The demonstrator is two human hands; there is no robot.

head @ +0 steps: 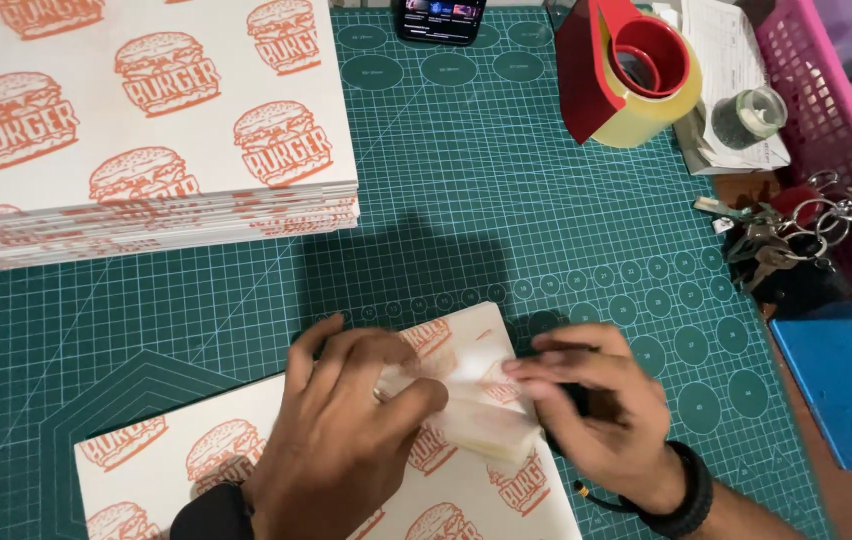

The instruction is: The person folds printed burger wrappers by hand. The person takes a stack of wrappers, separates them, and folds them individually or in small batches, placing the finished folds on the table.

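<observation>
a single head-worn camera looks steeply down from just above the worktop [506,200], close in. it faces forward across the green cutting mat, the hands [466,420] at the lower edge, far clutter along the top.
</observation>
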